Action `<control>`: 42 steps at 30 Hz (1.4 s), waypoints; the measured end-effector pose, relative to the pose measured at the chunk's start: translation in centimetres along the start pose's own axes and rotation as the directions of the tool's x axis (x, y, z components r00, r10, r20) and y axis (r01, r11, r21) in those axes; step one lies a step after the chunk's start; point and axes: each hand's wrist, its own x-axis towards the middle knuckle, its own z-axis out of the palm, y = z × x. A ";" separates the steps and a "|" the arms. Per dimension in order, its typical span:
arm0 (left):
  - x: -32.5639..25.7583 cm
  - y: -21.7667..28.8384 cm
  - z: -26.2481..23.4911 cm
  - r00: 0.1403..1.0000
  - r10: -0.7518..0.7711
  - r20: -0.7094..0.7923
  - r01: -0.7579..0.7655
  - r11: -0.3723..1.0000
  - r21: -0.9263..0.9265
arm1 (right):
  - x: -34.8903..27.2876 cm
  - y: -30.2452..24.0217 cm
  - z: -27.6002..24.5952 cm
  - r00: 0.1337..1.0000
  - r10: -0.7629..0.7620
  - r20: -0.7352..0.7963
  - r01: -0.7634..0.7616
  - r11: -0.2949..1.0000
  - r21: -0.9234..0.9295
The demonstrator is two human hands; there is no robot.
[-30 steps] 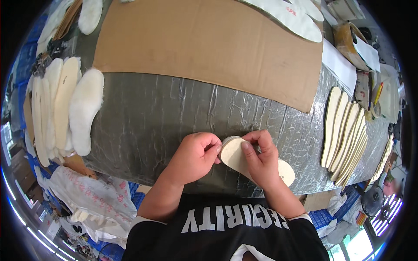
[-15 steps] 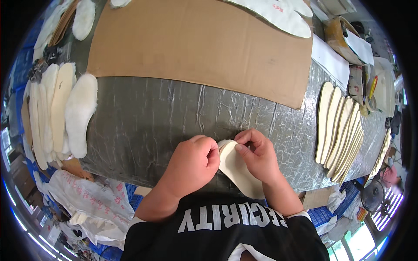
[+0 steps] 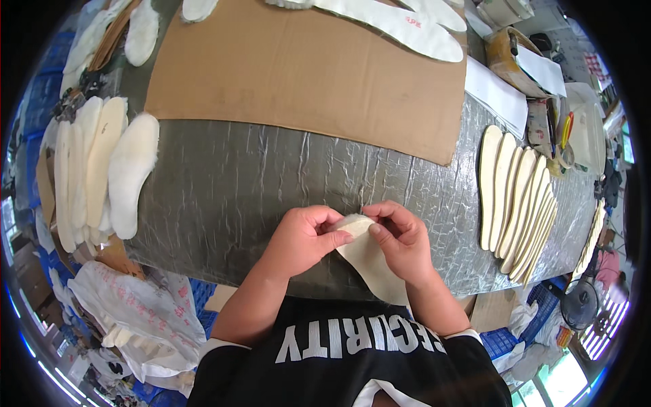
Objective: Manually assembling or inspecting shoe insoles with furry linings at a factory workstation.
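Observation:
Both hands pinch the far end of a cream insole [image 3: 369,261] with white fleece showing at its tip, at the near edge of the table. My left hand [image 3: 305,237] has its thumb on the upper face at the left rim, fingers curled beneath. On the right rim, close to the tip, my right hand [image 3: 400,241] presses thumb and forefinger together. The insole's other end slants down to the right, toward my shirt. How its layers sit under the fingers is hidden.
Cream insoles [image 3: 519,203] lie fanned on the right. Fleece insoles [image 3: 132,176] are stacked at the left. A cardboard sheet [image 3: 298,81] covers the table's far part, with white fleece pieces [image 3: 400,27] on it. At the back right stands a box [image 3: 508,64]; a white bag [image 3: 139,319] hangs lower left.
My left hand has opened from a closed curl into a thumb-and-finger pinch on the insole's left rim. More white fleece shows at the tip. The whole view has shifted slightly.

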 end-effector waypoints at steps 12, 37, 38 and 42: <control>-2.3 2.4 5.1 0.796 0.602 -0.054 -0.527 0.735 0.426 | -0.7 -1.5 -2.5 0.906 -0.389 0.168 0.414 0.897 -0.157; -5.8 5.3 9.6 0.788 0.478 0.388 -0.604 0.478 0.638 | -9.1 -4.9 -8.2 0.725 0.121 0.678 0.017 0.981 -0.194; -6.0 5.1 9.6 0.831 0.436 0.344 -0.548 0.541 0.638 | -9.4 -5.6 -8.1 0.795 0.109 0.597 0.179 0.897 -0.403; -7.1 3.8 10.3 0.825 0.486 0.287 -0.547 0.562 0.620 | -10.0 -5.4 -6.5 0.870 -0.093 0.484 0.469 0.457 -0.756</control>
